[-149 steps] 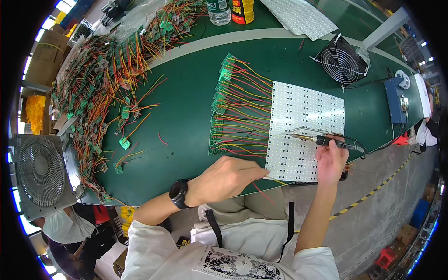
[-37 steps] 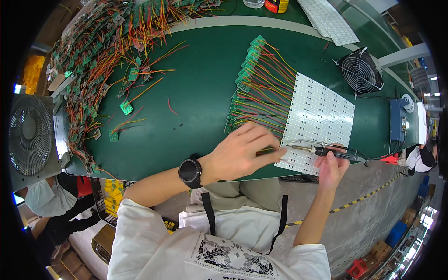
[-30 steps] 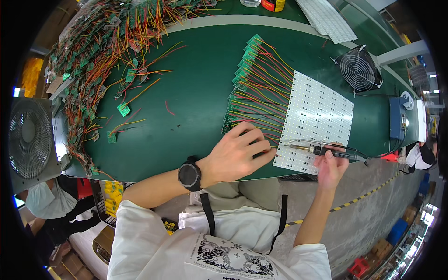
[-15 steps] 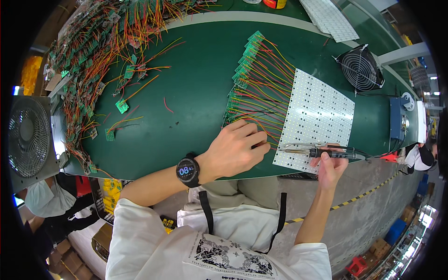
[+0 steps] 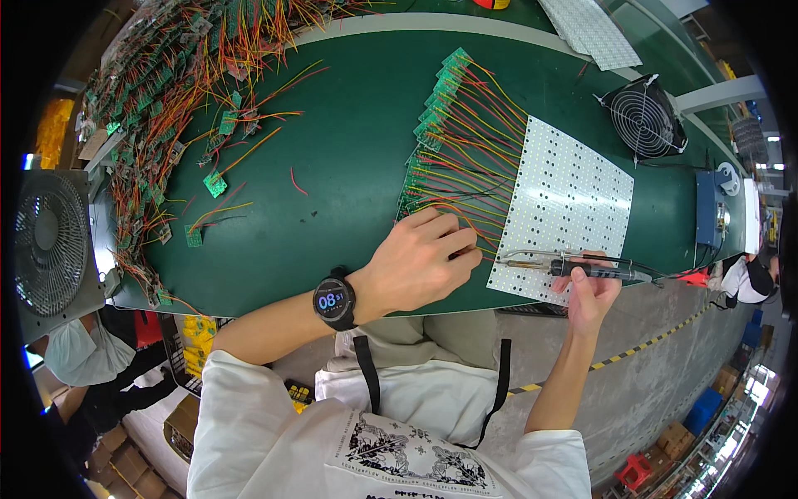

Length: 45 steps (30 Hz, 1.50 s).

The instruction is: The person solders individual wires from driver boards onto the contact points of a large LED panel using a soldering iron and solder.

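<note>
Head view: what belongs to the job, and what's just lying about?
Apparently in the job:
black-handled soldering iron, in the right hand
white dotted rectangular board
thin red and yellow wires, near the left hand
green rectangular circuit boards

Probably lying about:
short curved red wire scrap
stacked white dotted sheets

Green workbench [image 5: 349, 150] holds wired circuit boards [image 5: 441, 98], a dotted white panel [image 5: 569, 195], a black fan [image 5: 644, 121] and, apparently, a blue box [image 5: 708, 201].

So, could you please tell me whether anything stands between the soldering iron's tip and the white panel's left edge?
Nothing visible does: the soldering iron in the right hand points toward that edge of the white panel. The left hand is just outside it, by the wires. Whether the tip touches, I cannot tell.
</note>
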Available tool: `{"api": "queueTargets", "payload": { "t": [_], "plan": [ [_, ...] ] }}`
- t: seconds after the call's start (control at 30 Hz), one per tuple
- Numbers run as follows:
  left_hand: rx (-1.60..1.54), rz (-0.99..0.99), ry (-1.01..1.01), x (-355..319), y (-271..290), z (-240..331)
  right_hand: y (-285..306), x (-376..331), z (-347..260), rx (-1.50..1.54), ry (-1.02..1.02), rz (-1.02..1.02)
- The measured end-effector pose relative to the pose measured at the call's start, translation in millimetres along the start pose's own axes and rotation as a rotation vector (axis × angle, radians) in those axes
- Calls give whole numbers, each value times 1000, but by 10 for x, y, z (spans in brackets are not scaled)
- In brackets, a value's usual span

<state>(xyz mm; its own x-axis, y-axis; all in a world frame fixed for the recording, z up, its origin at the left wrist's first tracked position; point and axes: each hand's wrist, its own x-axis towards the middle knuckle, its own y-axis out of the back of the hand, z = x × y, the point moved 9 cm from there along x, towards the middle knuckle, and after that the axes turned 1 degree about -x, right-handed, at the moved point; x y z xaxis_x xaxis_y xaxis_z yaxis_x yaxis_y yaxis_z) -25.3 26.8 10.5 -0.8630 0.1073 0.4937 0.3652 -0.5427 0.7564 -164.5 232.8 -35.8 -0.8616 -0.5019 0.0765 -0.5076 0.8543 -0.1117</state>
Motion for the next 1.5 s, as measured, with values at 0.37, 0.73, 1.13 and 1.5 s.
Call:
{"api": "queueTargets", "payload": {
  "t": [0.37, 0.73, 1.13, 1.5],
  "plan": [
    [2, -24, -4, -5, -13, 6, 18, -11, 9, -41, 13, -9],
    [4, -27, 3, -17, -32, -9, 129, 1, 37, 83, 55, 26],
    [-33, -76, -33, 44, 95, 65, 242, 10, 125, 80, 26, 119],
    [454, 433, 517, -982, 1709, -405, 224, 1, 110, 174, 40, 100]
  ]
}}
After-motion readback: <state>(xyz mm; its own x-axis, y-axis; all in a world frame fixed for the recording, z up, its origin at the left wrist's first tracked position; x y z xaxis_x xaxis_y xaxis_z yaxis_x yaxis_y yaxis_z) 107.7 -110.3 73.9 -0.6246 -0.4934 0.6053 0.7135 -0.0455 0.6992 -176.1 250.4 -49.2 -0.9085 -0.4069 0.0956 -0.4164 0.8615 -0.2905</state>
